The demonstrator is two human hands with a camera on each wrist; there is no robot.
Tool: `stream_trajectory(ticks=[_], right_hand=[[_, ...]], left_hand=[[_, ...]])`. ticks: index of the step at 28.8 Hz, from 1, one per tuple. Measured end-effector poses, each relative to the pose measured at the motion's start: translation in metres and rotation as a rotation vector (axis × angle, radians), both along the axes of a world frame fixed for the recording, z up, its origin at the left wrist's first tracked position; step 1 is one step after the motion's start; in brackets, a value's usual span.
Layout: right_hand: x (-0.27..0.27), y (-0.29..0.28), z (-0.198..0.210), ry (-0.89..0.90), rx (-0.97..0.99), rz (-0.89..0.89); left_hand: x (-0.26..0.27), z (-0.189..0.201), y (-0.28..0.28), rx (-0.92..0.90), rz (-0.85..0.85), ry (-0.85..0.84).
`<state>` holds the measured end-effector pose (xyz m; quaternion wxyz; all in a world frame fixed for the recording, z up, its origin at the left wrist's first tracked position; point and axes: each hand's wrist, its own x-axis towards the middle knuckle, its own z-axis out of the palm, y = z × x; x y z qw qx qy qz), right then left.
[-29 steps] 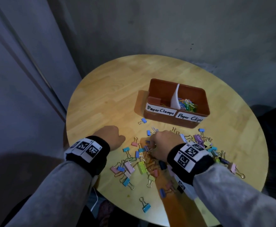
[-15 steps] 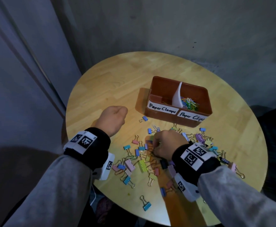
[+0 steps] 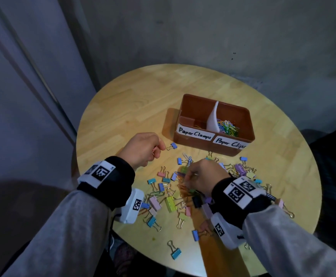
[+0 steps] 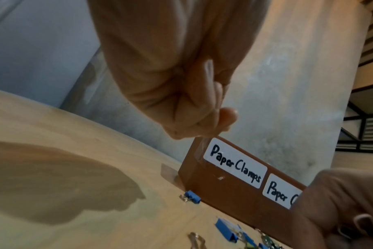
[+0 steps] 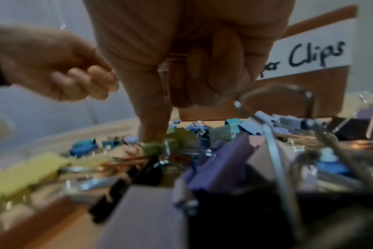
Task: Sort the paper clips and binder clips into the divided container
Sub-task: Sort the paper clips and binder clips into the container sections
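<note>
Round wooden table (image 3: pixel 123 108); left hand (image 3: pixel 143 149) fisted, contents unclear; right hand (image 3: pixel 203 174) pinching into tangled binder clips (image 3: pixel 171 203). Light, stiff, likely snagging; grip bodies.

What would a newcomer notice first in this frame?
Probably the bright scatter of pastel binder clips across the near half of the round wooden table, with the right hand picking in its middle. Next, the brown divided container behind it, labelled "Paper Clamps" and "Paper Clips", coloured paper clips heaped in its right compartment.
</note>
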<state>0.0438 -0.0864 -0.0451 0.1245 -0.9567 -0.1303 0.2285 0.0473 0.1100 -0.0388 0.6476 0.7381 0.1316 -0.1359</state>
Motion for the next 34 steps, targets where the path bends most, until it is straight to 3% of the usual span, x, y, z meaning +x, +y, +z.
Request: stream_trajectory(ticks=[12,15,19,27,31,34], right_hand=[[-0.009,0.019,-0.002,-0.051,-0.167,0.162],[-0.008,0.012,0.006,0.011,-0.121,0.098],[-0.002,-0.007,0.009,0.085,0.244,-0.169],[-0.007,-0.042,0.017,0.451,0.943,-0.747],[-0.013,-0.057,0.022,0.532,1.205,-0.928],[-0.013,-0.068,0.024,0.527,1.292,-0.953]], left_hand=[[0.001,-0.013,-0.003,0.213,-0.064,-0.069],[0.002,-0.014,-0.002,0.22,-0.063,-0.081],[-0.003,-0.014,-0.003,0.318,-0.153,-0.097],[-0.015,-0.005,-0.039,0.852,-0.604,-0.147],[-0.017,-0.005,-0.057,1.049,-0.728,-0.168],[-0.018,-0.002,-0.067,1.169,-0.755,-0.169]])
